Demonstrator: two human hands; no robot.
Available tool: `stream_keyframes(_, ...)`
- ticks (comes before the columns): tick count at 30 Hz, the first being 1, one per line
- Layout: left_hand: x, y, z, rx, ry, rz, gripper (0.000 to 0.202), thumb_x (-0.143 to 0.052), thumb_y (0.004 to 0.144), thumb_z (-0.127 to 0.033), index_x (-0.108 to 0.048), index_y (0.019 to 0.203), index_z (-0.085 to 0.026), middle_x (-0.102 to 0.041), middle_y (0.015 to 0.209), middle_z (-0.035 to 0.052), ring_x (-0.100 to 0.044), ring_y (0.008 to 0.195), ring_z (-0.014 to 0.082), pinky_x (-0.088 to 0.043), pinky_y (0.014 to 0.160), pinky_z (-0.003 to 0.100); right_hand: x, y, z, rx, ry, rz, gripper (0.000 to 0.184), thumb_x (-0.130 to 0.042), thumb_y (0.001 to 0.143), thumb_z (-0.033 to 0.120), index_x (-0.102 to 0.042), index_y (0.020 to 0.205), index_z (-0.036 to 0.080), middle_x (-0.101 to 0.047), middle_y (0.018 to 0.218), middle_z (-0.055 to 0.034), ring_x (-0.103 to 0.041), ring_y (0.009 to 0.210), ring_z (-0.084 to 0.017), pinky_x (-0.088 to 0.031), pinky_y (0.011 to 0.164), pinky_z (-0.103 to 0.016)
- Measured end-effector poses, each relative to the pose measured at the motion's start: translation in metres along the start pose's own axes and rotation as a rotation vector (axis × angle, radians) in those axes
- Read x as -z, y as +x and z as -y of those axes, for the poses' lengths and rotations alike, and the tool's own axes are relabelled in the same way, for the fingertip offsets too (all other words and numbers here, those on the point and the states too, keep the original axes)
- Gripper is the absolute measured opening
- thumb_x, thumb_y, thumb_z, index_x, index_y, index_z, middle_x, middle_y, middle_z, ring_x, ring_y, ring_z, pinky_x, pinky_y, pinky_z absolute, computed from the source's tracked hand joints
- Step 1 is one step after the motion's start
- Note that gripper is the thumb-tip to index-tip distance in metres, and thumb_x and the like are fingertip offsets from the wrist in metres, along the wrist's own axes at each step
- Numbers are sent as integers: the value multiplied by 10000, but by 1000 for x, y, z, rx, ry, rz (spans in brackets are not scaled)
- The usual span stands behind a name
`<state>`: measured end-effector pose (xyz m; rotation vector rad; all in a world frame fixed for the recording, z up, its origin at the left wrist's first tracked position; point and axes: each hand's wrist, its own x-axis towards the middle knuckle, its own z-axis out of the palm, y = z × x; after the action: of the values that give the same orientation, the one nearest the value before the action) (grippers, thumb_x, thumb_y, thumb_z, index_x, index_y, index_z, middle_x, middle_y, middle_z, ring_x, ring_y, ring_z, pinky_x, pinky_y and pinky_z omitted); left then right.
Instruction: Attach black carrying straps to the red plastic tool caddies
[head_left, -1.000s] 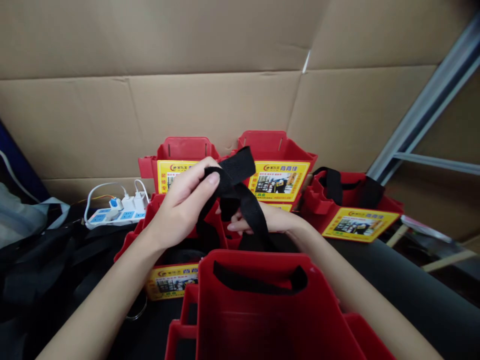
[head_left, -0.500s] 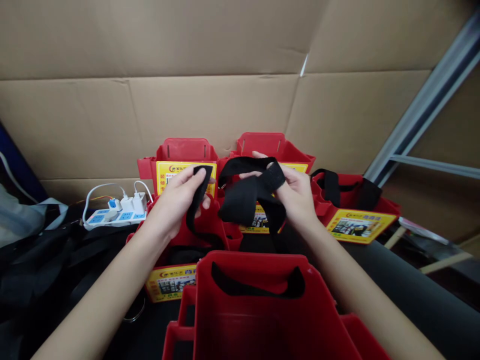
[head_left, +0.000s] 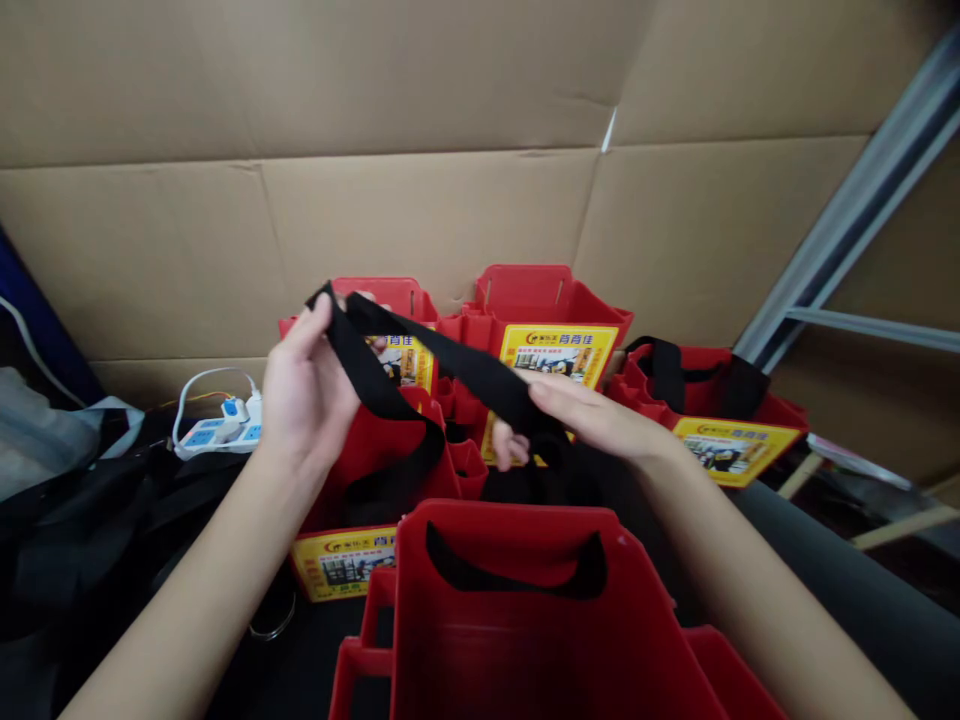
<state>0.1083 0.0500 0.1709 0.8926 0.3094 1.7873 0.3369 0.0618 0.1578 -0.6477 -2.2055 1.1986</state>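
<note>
My left hand [head_left: 304, 385] is raised above a red plastic caddy [head_left: 375, 470] and pinches one end of a black webbing strap [head_left: 450, 362]. The strap runs taut, down and to the right, to my right hand [head_left: 577, 420], whose fingers close over it. A loose part of the strap hangs from my left hand into the caddy below. Nearest to me stands another red caddy [head_left: 517, 630] with a black strap handle [head_left: 510, 575] threaded through its wall.
Two red caddies with yellow labels [head_left: 559, 350] stand against a cardboard wall [head_left: 420, 210]. A further caddy with black straps [head_left: 705, 410] lies at the right. A white power strip [head_left: 214, 430] with plugs sits at the left beside dark fabric [head_left: 90, 520]. Metal shelf rails [head_left: 847, 220] rise at the right.
My hands have pulled apart: the left rose and went left with the strap's end, the right dropped lower, and the bunched strap now stretches straight between them.
</note>
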Motion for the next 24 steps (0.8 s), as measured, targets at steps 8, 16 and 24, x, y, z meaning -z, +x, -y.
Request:
stream_keyframes(8, 8, 9, -19, -294, -45, -19, 274, -382, 861, -196, -463, 600, -188, -539, 658, 11, -522, 625, 112, -453, 567, 243, 50, -28, -18, -406, -435, 74, 409, -695, 673, 296, -673, 1075, 230, -659, 1072, -47, -600, 992, -239, -498, 793, -294)
stream_keyframes(16, 0, -10, 6, 5, 717, 734, 177, -453, 811, -219, -498, 648, -168, -476, 620, -3, -460, 603, 112, -387, 559, 231, -10, 0, 9, -106, 181, -249, 484, -543, 825, 431, -495, 1260, 223, -637, 1122, -82, -622, 991, -197, -480, 896, -362)
stream_keyframes(24, -13, -36, 5, -86, 1446, 1147, 190, -409, 767, -87, -389, 596, -168, -420, 588, -43, -372, 558, 85, -307, 546, 235, -33, 12, 9, -152, 151, -183, 309, -558, 837, 341, -597, 1115, 213, -637, 1090, -42, -591, 979, -131, -470, 835, -255)
